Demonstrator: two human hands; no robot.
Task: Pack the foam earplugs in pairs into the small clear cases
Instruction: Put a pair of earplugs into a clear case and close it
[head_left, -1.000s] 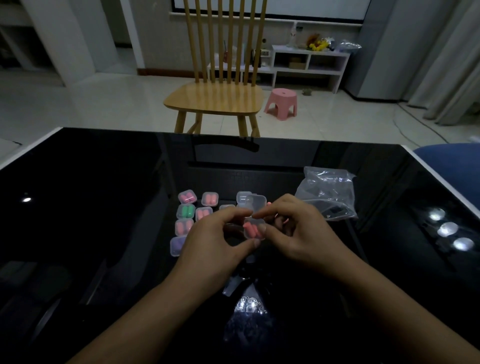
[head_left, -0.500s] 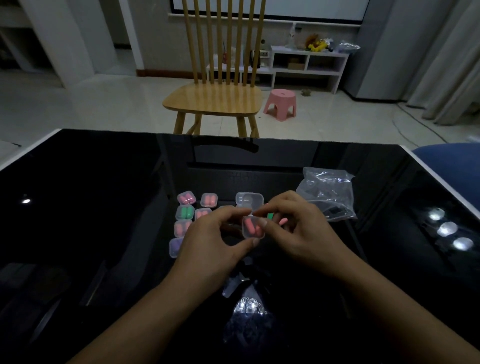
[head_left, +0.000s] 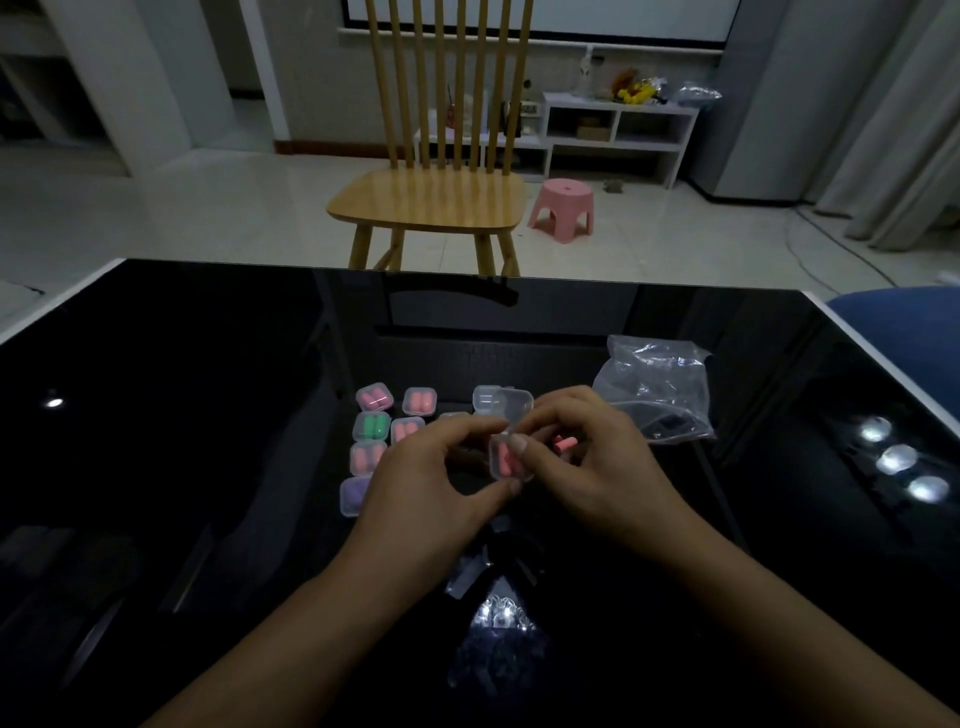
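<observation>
Both hands meet over the black glass table (head_left: 208, 415). My left hand (head_left: 436, 483) and my right hand (head_left: 587, 462) pinch a small clear case (head_left: 506, 460) with pink earplugs inside; its lid looks nearly down. Behind it stands an open empty case (head_left: 504, 402). A loose pink earplug (head_left: 563, 443) peeks out past my right fingers. To the left lie several filled cases: pink ones (head_left: 375, 399), a green one (head_left: 373, 427) and a purple one (head_left: 353, 494).
A crumpled clear plastic bag (head_left: 657, 389) lies right of my hands. A wooden chair (head_left: 431, 202) stands beyond the table's far edge, with a pink stool (head_left: 563, 208) behind it. A blue seat (head_left: 898, 332) sits past the right edge.
The case in my hands has been turned so its face points up at me, and the lid has come down over the pink earplugs. Both hands stayed in place.
</observation>
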